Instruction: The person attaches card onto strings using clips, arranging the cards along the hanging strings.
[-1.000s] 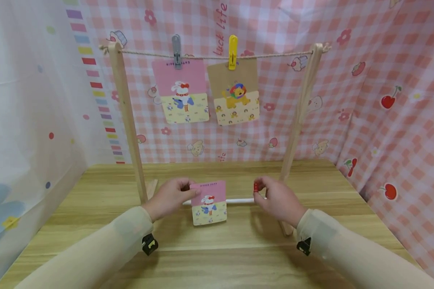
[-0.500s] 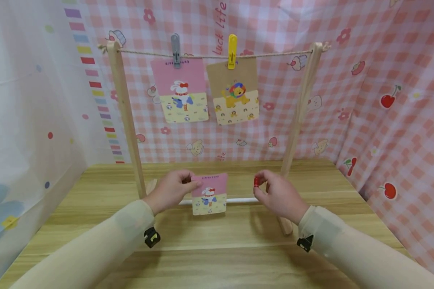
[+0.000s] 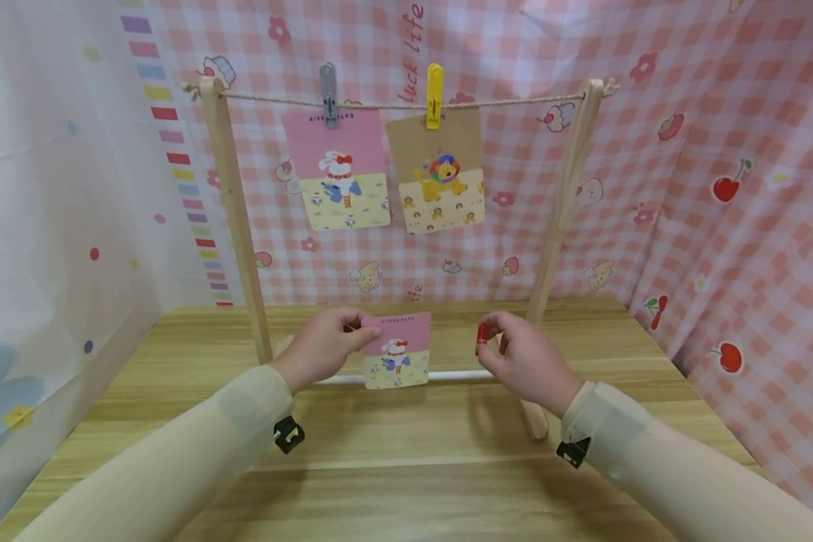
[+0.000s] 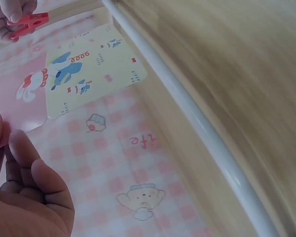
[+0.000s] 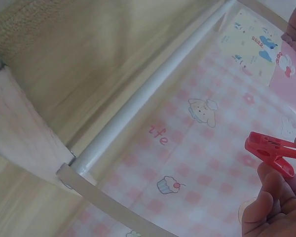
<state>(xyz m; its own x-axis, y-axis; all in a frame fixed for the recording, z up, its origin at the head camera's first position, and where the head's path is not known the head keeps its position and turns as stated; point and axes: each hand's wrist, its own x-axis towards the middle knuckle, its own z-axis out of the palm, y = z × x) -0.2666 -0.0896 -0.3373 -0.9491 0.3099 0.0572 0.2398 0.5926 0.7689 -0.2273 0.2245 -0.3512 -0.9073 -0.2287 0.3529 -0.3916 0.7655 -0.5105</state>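
Observation:
My left hand (image 3: 325,344) pinches a pink and pale-yellow card (image 3: 397,366) by its upper left corner, with a white rabbit figure printed on it. The card is held upright above the table, in front of a white rod (image 3: 457,376). To its right, my right hand (image 3: 525,357) grips a red clothespin (image 5: 271,150) between thumb and fingers; its jaws point toward the left hand's side. Overhead on a rope (image 3: 515,102) hang a matching pink card (image 3: 342,162) under a grey clothespin (image 3: 328,94) and a brown lion card (image 3: 440,177) under a yellow clothespin (image 3: 435,96).
Two wooden posts, the left post (image 3: 237,211) and the right post (image 3: 562,211), carry the rope and stand on the wooden table (image 3: 406,474). Behind them hangs a pink checked cloth (image 3: 515,45). The right post's foot (image 3: 535,421) lies near the right wrist.
The left hand has lifted the card upward and slightly to the right. My right hand has risen a little with the red clothespin. The hanging cards stay in place on the rope.

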